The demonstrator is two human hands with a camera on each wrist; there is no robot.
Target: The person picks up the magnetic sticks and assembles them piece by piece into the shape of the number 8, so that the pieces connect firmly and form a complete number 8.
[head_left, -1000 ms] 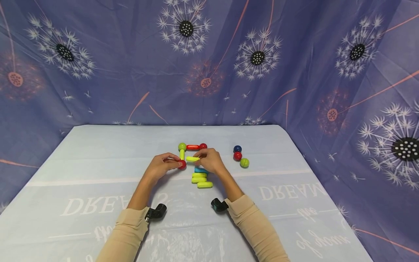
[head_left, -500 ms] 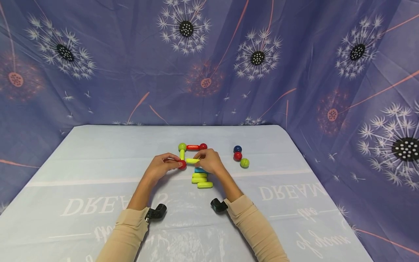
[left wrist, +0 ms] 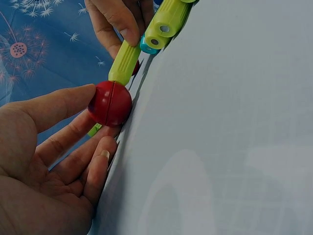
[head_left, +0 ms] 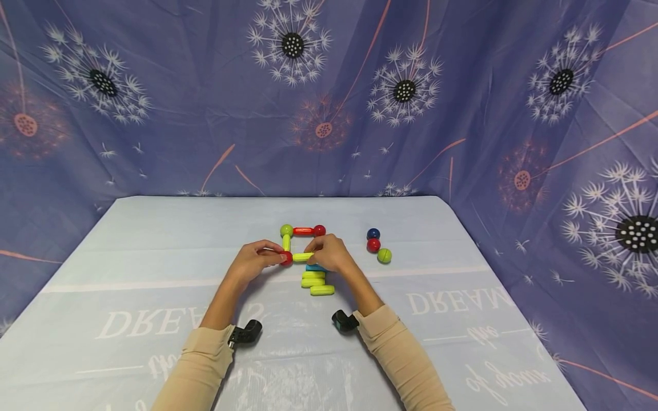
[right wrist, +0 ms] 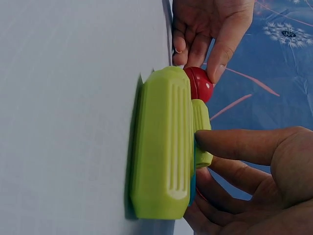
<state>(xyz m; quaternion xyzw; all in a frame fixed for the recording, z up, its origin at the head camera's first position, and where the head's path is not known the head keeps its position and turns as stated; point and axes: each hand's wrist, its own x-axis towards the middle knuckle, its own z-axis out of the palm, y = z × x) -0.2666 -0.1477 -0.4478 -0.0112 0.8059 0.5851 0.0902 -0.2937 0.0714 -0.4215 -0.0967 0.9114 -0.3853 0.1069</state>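
Observation:
My left hand (head_left: 255,261) holds a red ball (left wrist: 111,104) between thumb and fingers at the near left corner of a part-built frame. In my right hand (head_left: 330,252) a yellow-green rod (left wrist: 125,62) is pinched, its left end right against that ball. From the red ball a second yellow-green rod (head_left: 286,243) runs back to a green ball (head_left: 286,230). A red rod (head_left: 303,231) joins the green ball to a dark red ball (head_left: 319,230) at the far right corner. My right fingers partly cover a blue rod (head_left: 315,267) lying below them.
Several loose yellow-green rods (head_left: 322,290) lie just in front of the right hand. Off to the right, a blue ball (head_left: 373,233), a red ball (head_left: 373,245) and a green ball (head_left: 384,256) rest on the pale cloth-covered table (head_left: 442,342). Behind hangs a patterned curtain (head_left: 205,114).
The pinched yellow-green rod has come slightly toward the viewer and now lines up with the red ball, its end against it. The left hand has stayed in place.

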